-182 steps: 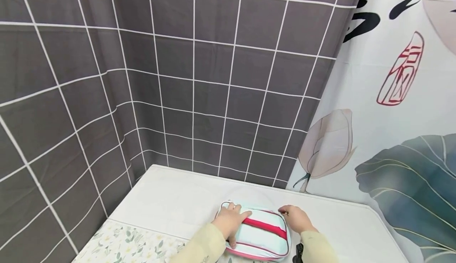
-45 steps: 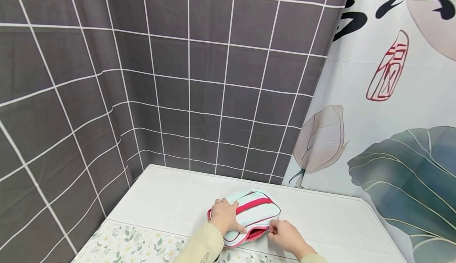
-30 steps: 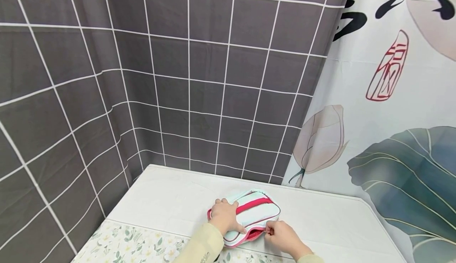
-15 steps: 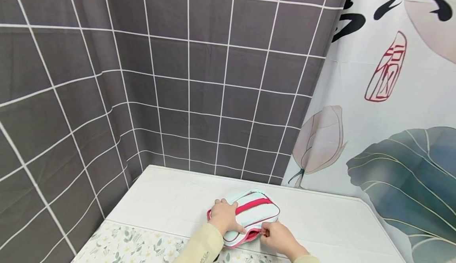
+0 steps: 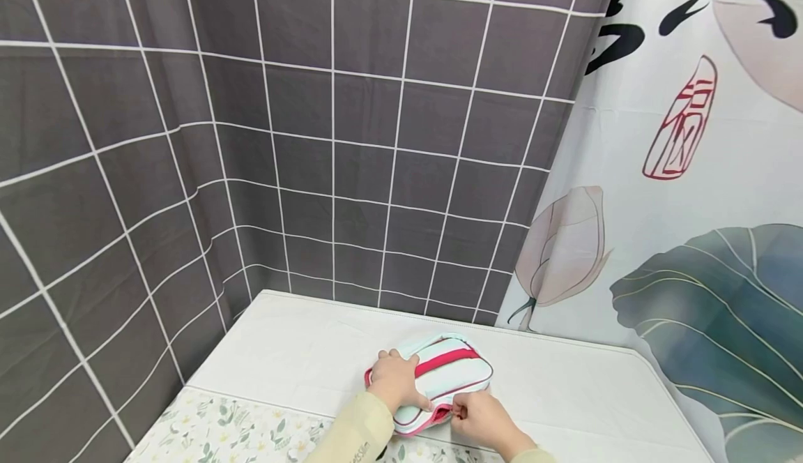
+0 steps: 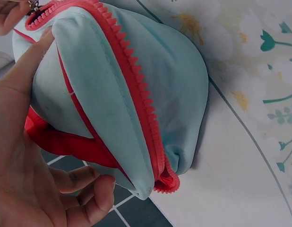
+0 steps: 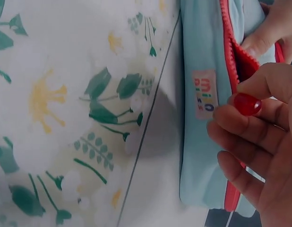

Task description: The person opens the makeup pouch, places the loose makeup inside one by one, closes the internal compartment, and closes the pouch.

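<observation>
A light blue zip pouch (image 5: 453, 377), like a pencil case, with a red strap across its top and red piping, lies on the white table. My left hand (image 5: 394, 385) grips its left end, thumb along the front near the zip. My right hand (image 5: 482, 418) is at its front right, pinching a red bead-like zipper pull (image 7: 247, 104) between thumb and finger. Beside the pull, the red-toothed zip (image 7: 227, 42) gapes in a short slit; the contents are hidden. In the left wrist view, the zip (image 6: 132, 71) runs round the pouch's side.
A white table top (image 5: 301, 337) surrounds the pouch, with a floral-print cover (image 5: 245, 424) along the front left. Dark grey gridded cloth (image 5: 370, 191) hangs behind and to the left, and a printed curtain (image 5: 627, 261) at the right. A small label (image 7: 204, 92) is on the pouch's side.
Since 6.1 s ago the pouch has been turned. Over the last 1.5 s my right hand has moved left with the zipper pull, and the zip's gap has narrowed. My left hand has stayed put.
</observation>
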A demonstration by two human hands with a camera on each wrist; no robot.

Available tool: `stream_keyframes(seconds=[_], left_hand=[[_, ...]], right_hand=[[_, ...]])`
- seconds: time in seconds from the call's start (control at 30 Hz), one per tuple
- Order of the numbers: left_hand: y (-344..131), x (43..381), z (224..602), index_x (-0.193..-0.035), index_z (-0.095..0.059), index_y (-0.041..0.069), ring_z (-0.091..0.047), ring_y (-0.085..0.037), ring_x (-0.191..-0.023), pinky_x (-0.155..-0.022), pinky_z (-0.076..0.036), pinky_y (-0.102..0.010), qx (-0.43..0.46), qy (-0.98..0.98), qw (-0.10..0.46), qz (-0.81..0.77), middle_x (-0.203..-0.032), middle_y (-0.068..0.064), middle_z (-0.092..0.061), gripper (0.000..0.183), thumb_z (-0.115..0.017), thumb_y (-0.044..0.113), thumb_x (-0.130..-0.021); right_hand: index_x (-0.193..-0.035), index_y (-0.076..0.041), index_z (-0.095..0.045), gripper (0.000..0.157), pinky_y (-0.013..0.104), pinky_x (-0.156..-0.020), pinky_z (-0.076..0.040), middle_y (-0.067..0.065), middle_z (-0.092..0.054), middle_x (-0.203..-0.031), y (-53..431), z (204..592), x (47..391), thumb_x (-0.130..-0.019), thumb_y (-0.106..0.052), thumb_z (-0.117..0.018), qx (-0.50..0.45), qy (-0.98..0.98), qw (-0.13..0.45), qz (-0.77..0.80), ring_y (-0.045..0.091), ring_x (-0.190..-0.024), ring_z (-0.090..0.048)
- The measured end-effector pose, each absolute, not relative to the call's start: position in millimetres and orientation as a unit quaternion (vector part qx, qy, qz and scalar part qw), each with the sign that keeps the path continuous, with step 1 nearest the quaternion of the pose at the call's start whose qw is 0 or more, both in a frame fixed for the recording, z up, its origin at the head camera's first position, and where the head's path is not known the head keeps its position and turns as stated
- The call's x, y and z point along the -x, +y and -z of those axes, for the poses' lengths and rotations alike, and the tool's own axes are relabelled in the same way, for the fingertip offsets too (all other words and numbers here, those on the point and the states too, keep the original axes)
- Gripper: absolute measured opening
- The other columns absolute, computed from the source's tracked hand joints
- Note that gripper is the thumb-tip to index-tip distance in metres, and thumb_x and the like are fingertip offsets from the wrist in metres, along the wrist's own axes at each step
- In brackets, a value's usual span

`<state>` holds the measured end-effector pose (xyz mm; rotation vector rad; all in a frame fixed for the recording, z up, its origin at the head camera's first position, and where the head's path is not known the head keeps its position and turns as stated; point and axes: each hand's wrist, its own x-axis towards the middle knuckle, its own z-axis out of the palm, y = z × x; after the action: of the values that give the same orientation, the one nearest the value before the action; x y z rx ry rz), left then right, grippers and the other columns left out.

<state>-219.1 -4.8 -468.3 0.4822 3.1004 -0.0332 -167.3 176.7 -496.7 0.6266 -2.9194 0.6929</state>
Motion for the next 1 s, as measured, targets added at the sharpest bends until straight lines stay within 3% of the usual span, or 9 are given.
stream_keyframes(seconds=[0.37,0.5,0.63,0.73,0.87,0.93,1.0], left_hand=[[-11,215,464,-0.124,-0.058,0.025,-0.048,-0.025,-0.081,-0.063,-0.044,-0.038,-0.144,0.989,0.012,0.011,-0.094,-0.014,-0.056,0.094,-0.063,0.082,-0.049],[-13,212,463,-0.116,-0.062,0.016,-0.054,-0.026,-0.085,-0.069,-0.045,-0.042,-0.147,0.988,0.041,-0.018,-0.094,-0.013,-0.059,0.092,-0.057,0.083,-0.054],[-17,209,453,-0.099,-0.066,0.006,-0.058,-0.02,-0.081,-0.068,-0.048,-0.037,-0.191,0.978,0.063,-0.056,-0.086,-0.009,-0.062,0.079,-0.066,0.074,-0.058],[-22,209,450,-0.115,-0.059,0.009,-0.053,-0.022,-0.096,-0.074,-0.048,-0.038,-0.237,0.964,0.082,-0.086,-0.107,-0.012,-0.057,0.082,-0.077,0.062,-0.056],[-32,211,456,-0.143,-0.03,0.029,-0.035,-0.033,-0.127,-0.088,-0.043,-0.049,-0.264,0.948,0.13,-0.123,-0.144,-0.012,-0.03,0.11,-0.086,0.048,-0.051],[-33,212,461,-0.145,-0.023,0.034,-0.035,-0.037,-0.128,-0.091,-0.041,-0.051,-0.265,0.945,0.135,-0.134,-0.147,-0.012,-0.027,0.114,-0.087,0.047,-0.051],[-32,213,466,-0.145,-0.02,0.036,-0.046,-0.035,-0.12,-0.09,-0.043,-0.044,-0.27,0.946,0.119,-0.134,-0.144,-0.014,-0.033,0.114,-0.085,0.05,-0.053]], right_hand=[[-0.064,-0.021,-0.05,0.016,0.021,-0.045,-0.029,-0.015,-0.036,-0.053,171,506,165,-0.069,-0.011,-0.061,-0.194,-0.954,0.049,-0.224,0.0,-0.047,-0.031],[-0.068,-0.019,-0.049,0.017,0.024,-0.048,-0.033,-0.013,-0.042,-0.059,188,506,171,-0.07,-0.009,-0.063,-0.142,-0.964,0.092,-0.207,0.003,-0.052,-0.036],[-0.073,-0.017,-0.054,0.015,0.031,-0.056,-0.043,-0.007,-0.058,-0.069,206,505,186,-0.078,-0.01,-0.066,-0.085,-0.97,0.105,-0.204,0.008,-0.06,-0.048],[-0.076,-0.017,-0.059,0.01,0.035,-0.059,-0.045,-0.004,-0.064,-0.077,214,503,196,-0.082,-0.014,-0.066,-0.065,-0.972,0.097,-0.202,0.01,-0.064,-0.053],[-0.076,-0.018,-0.061,0.008,0.038,-0.056,-0.045,-0.003,-0.065,-0.077,216,501,203,-0.082,-0.016,-0.067,-0.054,-0.976,0.104,-0.184,0.014,-0.064,-0.057],[-0.077,-0.016,-0.062,0.007,0.04,-0.056,-0.046,-0.001,-0.066,-0.077,215,500,205,-0.082,-0.016,-0.067,-0.04,-0.976,0.122,-0.174,0.019,-0.065,-0.06],[-0.079,-0.014,-0.064,0.005,0.043,-0.057,-0.046,0.003,-0.066,-0.078,213,499,207,-0.082,-0.016,-0.067,-0.03,-0.976,0.136,-0.169,0.024,-0.068,-0.062]])
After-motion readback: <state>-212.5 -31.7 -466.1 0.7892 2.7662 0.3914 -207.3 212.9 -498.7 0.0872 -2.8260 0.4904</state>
